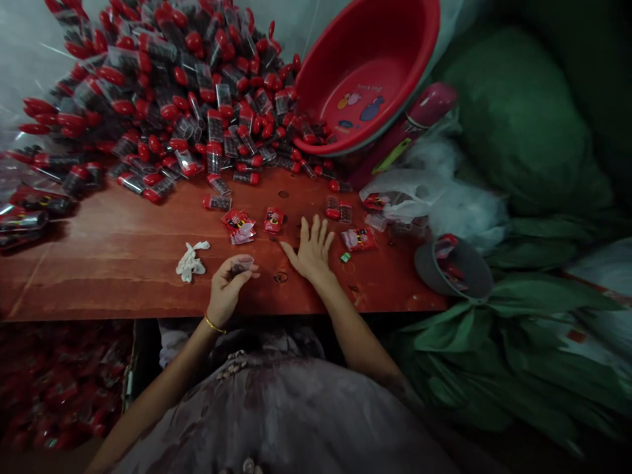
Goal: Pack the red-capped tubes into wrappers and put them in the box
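Holding a small clear tub in the left hand, with the right hand spread wide.

The tub is over the desk, near its front edge. The left grip is curled around it; the right grip is let go, with nothing in it that I can see. This looks like the holding step; picking up more would call for bending the right hand. I count one tub in hand, one red basin, one gray pot, one white scrap and three spots of red packets nearby. The red-topped tubes are too many to count.
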A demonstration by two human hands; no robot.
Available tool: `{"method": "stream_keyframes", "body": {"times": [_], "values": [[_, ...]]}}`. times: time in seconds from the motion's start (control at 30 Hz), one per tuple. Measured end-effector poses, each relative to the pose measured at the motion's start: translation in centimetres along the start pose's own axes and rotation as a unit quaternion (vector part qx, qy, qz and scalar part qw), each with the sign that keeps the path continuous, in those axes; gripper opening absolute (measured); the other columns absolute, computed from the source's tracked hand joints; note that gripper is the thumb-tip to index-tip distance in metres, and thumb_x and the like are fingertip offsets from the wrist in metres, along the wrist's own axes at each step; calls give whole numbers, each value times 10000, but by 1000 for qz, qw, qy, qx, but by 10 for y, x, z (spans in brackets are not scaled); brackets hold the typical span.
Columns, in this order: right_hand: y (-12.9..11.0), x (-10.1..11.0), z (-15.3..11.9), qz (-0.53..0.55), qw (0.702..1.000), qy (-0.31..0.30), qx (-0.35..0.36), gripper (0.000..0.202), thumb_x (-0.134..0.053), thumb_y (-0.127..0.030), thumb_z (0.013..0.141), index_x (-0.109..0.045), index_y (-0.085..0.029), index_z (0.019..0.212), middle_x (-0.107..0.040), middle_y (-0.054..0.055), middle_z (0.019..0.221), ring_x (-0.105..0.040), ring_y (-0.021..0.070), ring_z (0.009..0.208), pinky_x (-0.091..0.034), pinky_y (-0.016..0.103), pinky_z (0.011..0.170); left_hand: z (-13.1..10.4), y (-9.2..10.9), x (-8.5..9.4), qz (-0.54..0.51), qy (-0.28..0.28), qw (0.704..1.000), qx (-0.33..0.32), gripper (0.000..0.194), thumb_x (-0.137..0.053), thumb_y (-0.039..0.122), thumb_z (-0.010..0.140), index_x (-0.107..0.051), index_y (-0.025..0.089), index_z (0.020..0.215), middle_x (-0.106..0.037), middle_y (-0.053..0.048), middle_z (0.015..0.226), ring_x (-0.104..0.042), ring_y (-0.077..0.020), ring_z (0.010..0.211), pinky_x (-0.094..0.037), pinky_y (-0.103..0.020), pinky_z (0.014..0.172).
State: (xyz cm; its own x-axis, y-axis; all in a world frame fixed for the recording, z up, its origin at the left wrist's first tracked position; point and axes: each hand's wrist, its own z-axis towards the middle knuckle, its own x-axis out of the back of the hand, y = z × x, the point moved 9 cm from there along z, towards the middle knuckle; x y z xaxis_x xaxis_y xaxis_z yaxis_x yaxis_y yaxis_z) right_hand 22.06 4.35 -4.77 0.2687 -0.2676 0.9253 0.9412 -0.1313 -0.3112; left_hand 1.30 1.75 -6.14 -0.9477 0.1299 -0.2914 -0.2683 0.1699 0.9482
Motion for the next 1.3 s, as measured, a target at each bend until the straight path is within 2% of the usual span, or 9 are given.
{"method": "stream_keyframes", "body": {"times": [0.2, 0.33, 0.47, 0.63, 0.77, 0.87, 1.07, 1.2, 1.3], "values": [[-13, -15, 38, 17, 995, -55, 76, 814, -468, -609, 798, -321, -49, 1370, -339, 227, 1423, -252, 342, 1339, -177, 517, 1087, 0, 4, -5, 21, -1, 1000, -4, 246, -663, 254, 693, -611, 160, 915, -691, -20, 791, -652, -152, 694, -524, -318, 738], [-10, -11, 40, -25, 997, -45, 53, 678, -416, -534, 863, -382, -42, 1328, -356, 209, 1417, -268, 311, 1327, -220, 468, 1068, 1, 6, -5, 33, 2, 999, -4, 259, -677, 273, 681, -617, 158, 905, -691, -18, 787, -650, -157, 688, -524, -317, 728], [7, 4, 41, -89, 996, -10, -5, 426, -360, -425, 918, -528, -127, 1171, -533, 171, 1225, -467, 292, 1121, -387, 398, 875, 1, 5, -7, 44, -8, 999, 6, 259, -665, 299, 706, -610, 164, 920, -697, -26, 800, -652, -156, 694, -515, -297, 708], [21, 3, 40, -143, 987, -52, -52, 419, -311, -458, 933, -573, -143, 1019, -653, 147, 929, -615, 244, 838, -410, 299, 665, 5, -1, -30, 53, -51, 997, 4, 289, -695, 303, 684, -607, 164, 921, -684, -38, 868, -644, -161, 784, -503, -319, 794], [16, -2, 45, -163, 983, -76, -30, 446, -307, -431, 938, -612, -106, 964, -683, 180, 873, -650, 250, 810, -397, 280, 637, 11, -13, -51, 52, -87, 995, 13, 283, -685, 294, 687, -609, 157, 923, -678, -49, 868, -633, -163, 797, -497, -312, 781], [17, 2, 50, -166, 983, -72, -26, 426, -337, -404, 930, -639, -105, 943, -696, 177, 852, -658, 247, 798, -383, 273, 629, 14, -18, -55, 50, -94, 994, 19, 276, -688, 276, 679, -608, 154, 913, -673, -37, 834, -627, -148, 752, -495, -287, 741], [23, 22, 19, -141, 989, -8, -40, 505, -308, -496, 926, -655, -146, 816, -697, 113, 736, -637, 196, 674, -300, 253, 552, 10, -16, -53, 86, -90, 992, 3, 237, -673, 242, 691, -616, 160, 906, -673, -26, 826, -628, -140, 757, -486, -268, 745], [5, 15, -13, -148, 989, 3, -3, 505, -315, -483, 931, -635, -134, 754, -680, 113, 704, -606, 169, 609, -269, 263, 533, 8, -18, -58, 120, -96, 988, -9, 217, -653, 233, 697, -626, 166, 901, -676, -29, 825, -627, -142, 741, -496, -269, 723], [-1, 9, -14, -142, 990, -3, 14, 452, -345, -435, 930, -640, -144, 747, -685, 104, 713, -597, 162, 593, -251, 268, 520, 9, -16, -60, 122, -84, 989, -24, 217, -663, 254, 680, -627, 167, 876, -678, -28, 817, -626, -146, 741, -506, -275, 713]]}}
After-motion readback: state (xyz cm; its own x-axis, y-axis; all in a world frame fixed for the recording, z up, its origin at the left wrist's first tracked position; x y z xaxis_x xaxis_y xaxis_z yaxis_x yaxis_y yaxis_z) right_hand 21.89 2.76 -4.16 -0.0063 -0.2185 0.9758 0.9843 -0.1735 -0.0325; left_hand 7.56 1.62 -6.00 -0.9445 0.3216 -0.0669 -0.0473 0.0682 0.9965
